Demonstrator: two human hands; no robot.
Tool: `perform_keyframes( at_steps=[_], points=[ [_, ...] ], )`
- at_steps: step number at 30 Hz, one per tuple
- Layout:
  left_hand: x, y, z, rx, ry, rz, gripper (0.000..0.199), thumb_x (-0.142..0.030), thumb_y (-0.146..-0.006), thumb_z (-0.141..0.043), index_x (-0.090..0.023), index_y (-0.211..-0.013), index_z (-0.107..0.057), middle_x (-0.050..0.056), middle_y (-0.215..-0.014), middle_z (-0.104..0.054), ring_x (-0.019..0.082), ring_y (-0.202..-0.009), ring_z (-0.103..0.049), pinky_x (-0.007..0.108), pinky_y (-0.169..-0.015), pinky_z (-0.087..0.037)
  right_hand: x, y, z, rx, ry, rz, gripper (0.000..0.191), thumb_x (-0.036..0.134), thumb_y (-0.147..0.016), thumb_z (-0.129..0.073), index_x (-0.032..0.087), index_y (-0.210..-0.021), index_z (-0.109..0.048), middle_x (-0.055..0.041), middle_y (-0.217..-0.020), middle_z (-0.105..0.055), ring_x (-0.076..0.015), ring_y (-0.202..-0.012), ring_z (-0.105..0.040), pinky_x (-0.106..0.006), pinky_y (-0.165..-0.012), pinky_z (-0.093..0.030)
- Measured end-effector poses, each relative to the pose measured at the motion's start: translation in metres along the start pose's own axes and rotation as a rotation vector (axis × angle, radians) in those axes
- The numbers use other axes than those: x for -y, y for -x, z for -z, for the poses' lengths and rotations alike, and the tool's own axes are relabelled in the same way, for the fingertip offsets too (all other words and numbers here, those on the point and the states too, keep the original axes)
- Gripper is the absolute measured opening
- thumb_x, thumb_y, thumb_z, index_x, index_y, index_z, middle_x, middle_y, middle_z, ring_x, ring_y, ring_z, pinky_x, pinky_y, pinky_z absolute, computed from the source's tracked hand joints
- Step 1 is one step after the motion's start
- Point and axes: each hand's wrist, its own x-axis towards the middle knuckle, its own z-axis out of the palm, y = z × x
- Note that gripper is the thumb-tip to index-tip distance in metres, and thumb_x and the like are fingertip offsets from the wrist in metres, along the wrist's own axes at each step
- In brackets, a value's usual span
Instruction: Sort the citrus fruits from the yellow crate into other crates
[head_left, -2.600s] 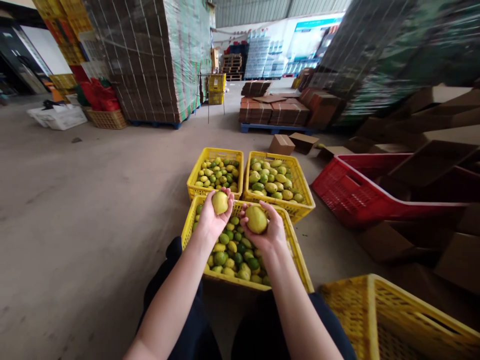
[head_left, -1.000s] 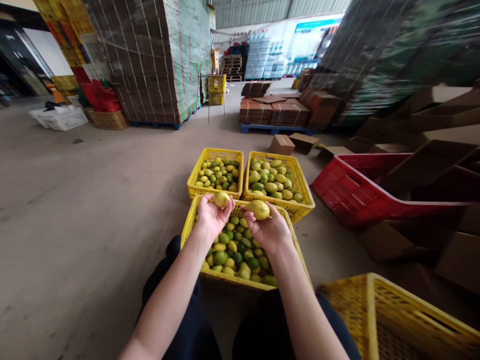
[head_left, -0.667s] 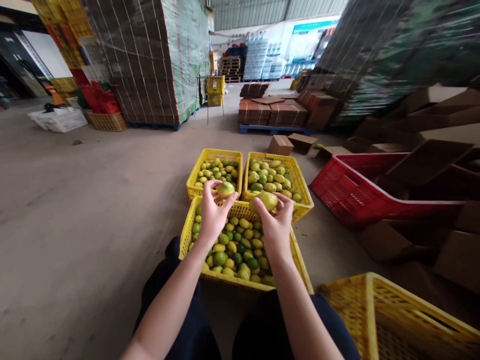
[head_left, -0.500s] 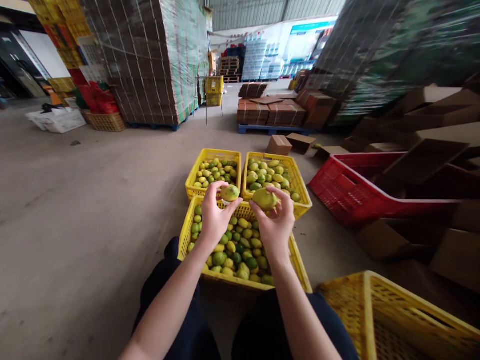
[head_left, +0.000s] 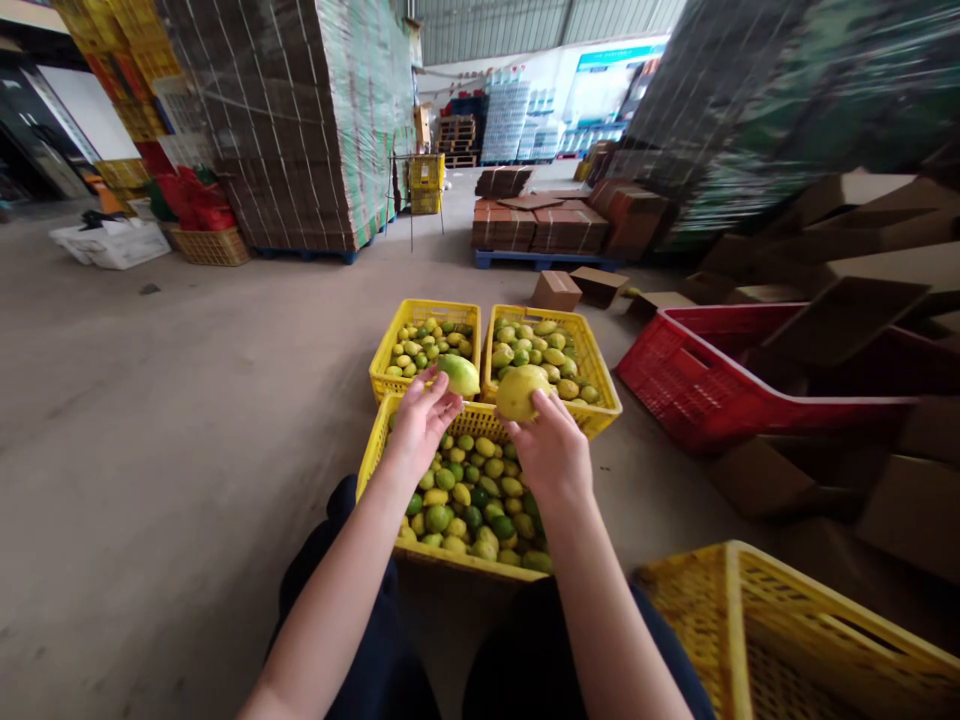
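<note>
My left hand grips a green-yellow lemon between thumb and fingers. In my right hand is a larger, yellower lemon, its blunt side turned towards me. Both fruits are held up over the far rim of the near yellow crate, which holds many green and yellow lemons. Behind it stand two more yellow crates of lemons, the far left crate and the far right crate. My hands hide parts of their near sides.
On the right, a red crate holds cardboard, with loose cartons around it. An additional yellow crate stands at lower right. Flattened cardboard lies on a blue pallet ahead. Tall wrapped stacks rise on both sides.
Both lemons have been turned in my fingers and now show other sides. My right hand has rotated, its back now towards me. The crates stay in place.
</note>
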Motion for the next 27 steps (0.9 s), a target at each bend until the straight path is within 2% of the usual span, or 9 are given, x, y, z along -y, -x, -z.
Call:
perform_keyframes(
  at_steps=[3, 7, 11, 13, 17, 22, 25, 27],
  points=[
    [-0.0016, -0.0013, 0.002, 0.016, 0.137, 0.089, 0.013, -0.017, -0.079, -0.062, -0.011, -0.091, -0.063, 0.007, -0.086, -0.067, 0.013, -0.081, -0.064, 0.027, -0.081, -0.049, 0.0031, -0.0006, 0.0008, 0.01, -0.073, -0.059, 0.018, 0.022, -0.064, -0.07, 0.021, -0.079, -0.062, 0.0004, -0.082, -0.07, -0.0169, -0.074, -0.066, -0.032, -0.067, -0.056],
    [0.0001, -0.004, 0.0032, 0.004, 0.162, 0.087, 0.018, -0.007, -0.083, -0.052, -0.009, -0.098, -0.063, 0.009, -0.092, -0.068, 0.016, -0.09, -0.064, 0.028, -0.083, -0.051, 0.0014, -0.0028, 0.0023, -0.024, -0.061, -0.104, 0.015, 0.02, -0.066, -0.065, 0.02, -0.08, -0.06, -0.0008, -0.075, -0.071, -0.0187, -0.069, -0.067, -0.037, -0.069, -0.058],
    [0.0016, -0.0057, 0.0008, -0.058, 0.113, 0.146, 0.022, -0.016, -0.088, -0.05, -0.006, -0.102, -0.062, 0.014, -0.099, -0.067, 0.018, -0.094, -0.065, 0.028, -0.082, -0.053, -0.0028, -0.0048, 0.0009, -0.041, 0.02, -0.152, 0.012, 0.024, -0.07, -0.064, 0.016, -0.08, -0.064, -0.0041, -0.077, -0.071, -0.0188, -0.068, -0.068, -0.034, -0.069, -0.059],
    [0.0015, -0.0052, -0.0008, -0.04, 0.109, 0.153, 0.023, -0.02, -0.088, -0.052, -0.004, -0.1, -0.063, 0.015, -0.101, -0.066, 0.019, -0.095, -0.065, 0.027, -0.082, -0.054, -0.0042, -0.0045, -0.0005, -0.02, 0.048, -0.131, 0.014, 0.024, -0.069, -0.066, 0.016, -0.081, -0.066, -0.0028, -0.079, -0.072, -0.0168, -0.069, -0.068, -0.029, -0.069, -0.06],
    [0.0014, -0.0034, -0.0017, 0.031, 0.093, 0.118, 0.016, -0.015, -0.084, -0.058, -0.006, -0.094, -0.065, 0.011, -0.097, -0.067, 0.017, -0.09, -0.066, 0.023, -0.08, -0.055, -0.0028, -0.0016, -0.0022, -0.013, 0.067, -0.114, 0.016, 0.022, -0.068, -0.069, 0.017, -0.083, -0.066, 0.0003, -0.075, -0.071, -0.0126, -0.064, -0.066, -0.022, -0.062, -0.059],
    [0.0017, -0.004, 0.001, 0.032, 0.099, 0.141, 0.017, -0.02, -0.087, -0.055, -0.007, -0.094, -0.065, 0.009, -0.093, -0.068, 0.017, -0.087, -0.067, 0.025, -0.079, -0.056, 0.0035, 0.0019, -0.0012, 0.058, 0.092, -0.223, 0.02, 0.03, -0.076, -0.059, 0.015, -0.087, -0.065, -0.0045, -0.073, -0.07, -0.0163, -0.06, -0.065, -0.025, -0.052, -0.055],
    [0.0007, -0.0037, 0.0028, 0.053, 0.103, 0.23, 0.029, -0.029, -0.092, -0.046, -0.006, -0.094, -0.064, 0.012, -0.096, -0.069, 0.017, -0.087, -0.067, 0.026, -0.079, -0.056, 0.0049, 0.0019, 0.0003, 0.118, 0.063, -0.266, 0.025, 0.033, -0.078, -0.048, 0.014, -0.083, -0.064, -0.0082, -0.07, -0.068, -0.019, -0.059, -0.063, -0.028, -0.046, -0.051],
    [-0.0006, -0.003, 0.0033, 0.049, 0.093, 0.284, 0.033, -0.031, -0.094, -0.041, -0.007, -0.096, -0.063, 0.012, -0.097, -0.069, 0.015, -0.082, -0.067, 0.024, -0.073, -0.057, 0.0048, 0.0011, 0.001, 0.105, 0.032, -0.267, 0.027, 0.031, -0.077, -0.044, 0.013, -0.08, -0.063, -0.0091, -0.069, -0.067, -0.0176, -0.054, -0.06, -0.027, -0.042, -0.048]
  ],
)
